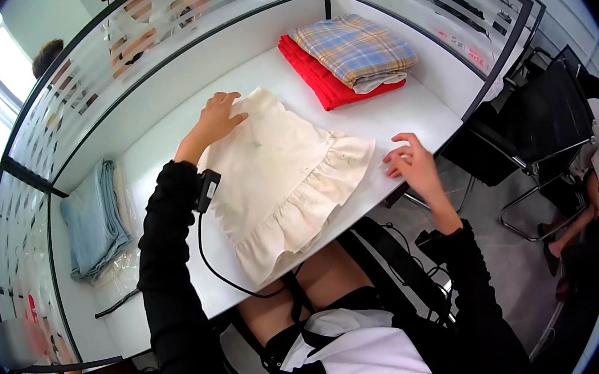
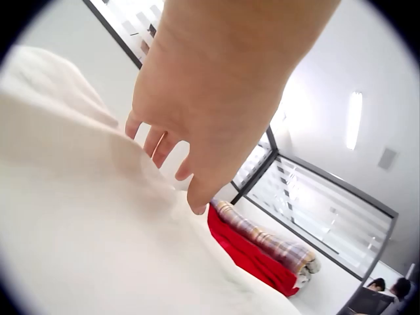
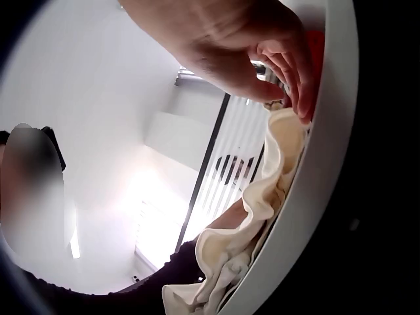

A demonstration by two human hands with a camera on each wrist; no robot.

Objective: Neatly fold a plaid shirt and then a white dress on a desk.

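A cream garment with a ruffled hem [image 1: 279,167] lies spread on the white table, its ruffle toward the person. My left hand [image 1: 216,120] rests at the garment's upper left edge, fingers spread and relaxed; in the left wrist view the hand [image 2: 197,118] is over the cream cloth [image 2: 118,230]. Just beyond the ruffle's right corner is my right hand [image 1: 417,171], its fingers loosely bent and holding nothing. The right wrist view has the hand [image 3: 243,59] beside the wavy ruffle [image 3: 252,210] at the table's edge.
A plaid folded cloth [image 1: 354,46] sits on a red one [image 1: 313,76] at the back right. Folded light-blue jeans [image 1: 95,219] lie at the left by a clear plastic bag. Framed partitions [image 1: 412,11] border the table [image 1: 216,298]; a black chair [image 1: 541,125] stands to the right.
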